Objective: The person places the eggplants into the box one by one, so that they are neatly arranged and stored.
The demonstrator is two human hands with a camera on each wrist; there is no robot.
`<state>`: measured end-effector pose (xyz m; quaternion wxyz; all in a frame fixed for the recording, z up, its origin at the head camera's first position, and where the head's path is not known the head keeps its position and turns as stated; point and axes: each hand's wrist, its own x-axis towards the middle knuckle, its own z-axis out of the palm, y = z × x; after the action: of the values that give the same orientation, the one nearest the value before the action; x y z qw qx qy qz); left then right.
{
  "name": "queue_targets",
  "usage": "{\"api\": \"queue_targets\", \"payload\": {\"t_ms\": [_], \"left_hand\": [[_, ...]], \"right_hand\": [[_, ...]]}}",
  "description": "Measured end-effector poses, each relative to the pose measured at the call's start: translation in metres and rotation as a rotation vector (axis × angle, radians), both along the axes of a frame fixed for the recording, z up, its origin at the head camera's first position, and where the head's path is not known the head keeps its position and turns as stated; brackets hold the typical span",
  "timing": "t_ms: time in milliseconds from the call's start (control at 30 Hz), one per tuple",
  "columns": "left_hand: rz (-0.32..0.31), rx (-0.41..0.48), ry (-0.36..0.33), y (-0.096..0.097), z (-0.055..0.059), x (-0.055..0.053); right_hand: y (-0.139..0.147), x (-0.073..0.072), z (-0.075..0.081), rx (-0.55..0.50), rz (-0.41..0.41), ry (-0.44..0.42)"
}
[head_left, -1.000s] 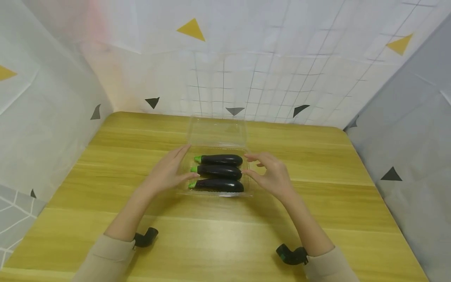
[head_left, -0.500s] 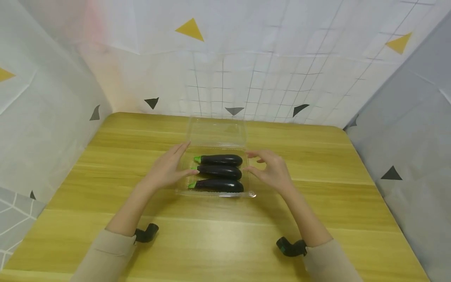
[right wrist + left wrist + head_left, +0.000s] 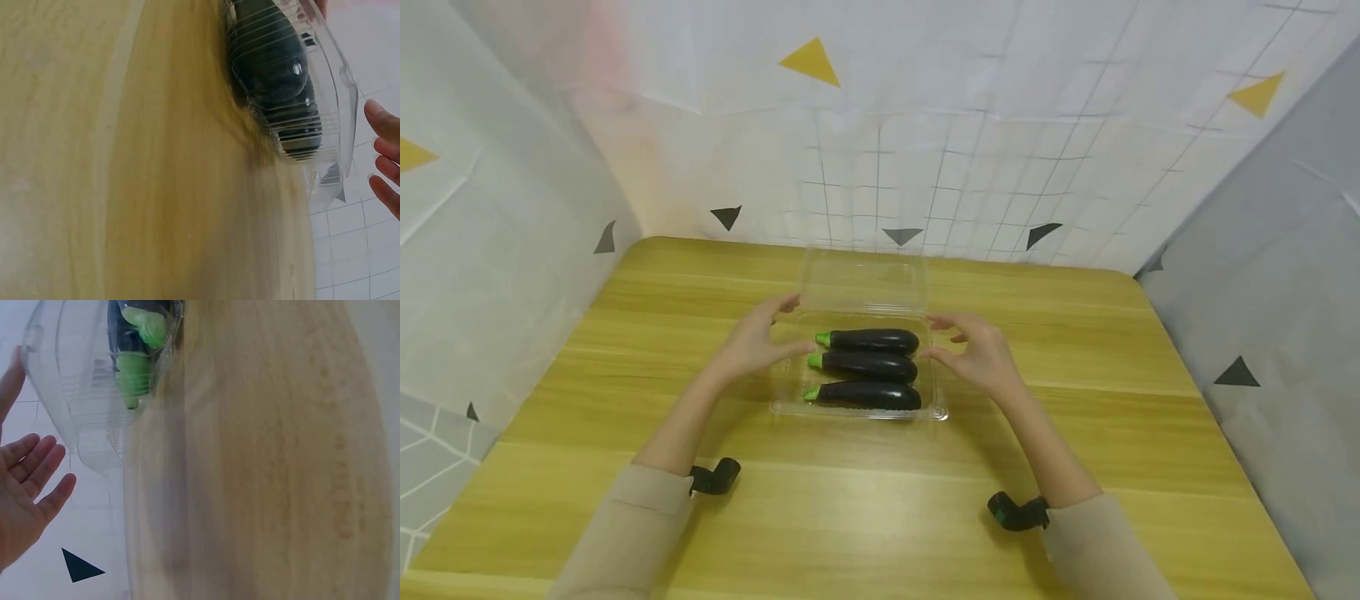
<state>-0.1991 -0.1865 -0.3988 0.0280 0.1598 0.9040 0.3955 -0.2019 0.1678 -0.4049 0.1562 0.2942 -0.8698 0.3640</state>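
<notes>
A clear plastic clamshell box (image 3: pixel 790 387) lies on the table with its lid (image 3: pixel 865 279) folded back. Inside it, three dark eggplants lie side by side, green stems to the left: a far eggplant (image 3: pixel 880 340), a middle eggplant (image 3: pixel 872 364) and a near eggplant (image 3: pixel 876 395). At the left side is my left hand (image 3: pixel 751 343), fingers spread; in the left wrist view its thumb (image 3: pixel 14 378) lies at the box's rim and the other fingers are apart from it. My right hand (image 3: pixel 981 354) is at the right side, and the right wrist view shows its fingers (image 3: pixel 387 128) just off the rim.
The box sits toward the back of a wooden table (image 3: pixel 865 500). White patterned sheeting (image 3: pixel 880 167) rises behind the table, with more sheeting along both sides. A black wrist camera (image 3: pixel 718 477) is on the left forearm and another black camera (image 3: pixel 1017 511) on the right.
Both hands have moved slightly toward the back and outward from the box. The left fingers have come away from its left edge. The eggplants and the lid stay in place.
</notes>
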Motion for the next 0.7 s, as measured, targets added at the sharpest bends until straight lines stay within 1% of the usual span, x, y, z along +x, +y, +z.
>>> {"api": "queue_targets", "payload": {"t_ms": [167, 300, 467, 567, 700], "left_hand": [[0.019, -0.016, -0.016, -0.003, -0.003, -0.012], [0.021, -0.021, -0.019, -0.005, -0.004, -0.020], [0.036, -0.002, -0.034, -0.007, -0.008, -0.029], [0.053, -0.015, -0.038, -0.008, -0.011, -0.035], [0.069, -0.027, -0.031, -0.009, -0.013, -0.039]], "right_hand": [[0.001, -0.009, -0.002, 0.019, -0.022, -0.007], [0.000, -0.017, -0.001, 0.036, -0.037, -0.021], [-0.002, -0.025, 0.000, 0.074, -0.065, -0.043], [-0.003, -0.029, 0.000, 0.098, -0.083, -0.046], [-0.003, -0.035, -0.001, 0.134, -0.097, -0.063]]}}
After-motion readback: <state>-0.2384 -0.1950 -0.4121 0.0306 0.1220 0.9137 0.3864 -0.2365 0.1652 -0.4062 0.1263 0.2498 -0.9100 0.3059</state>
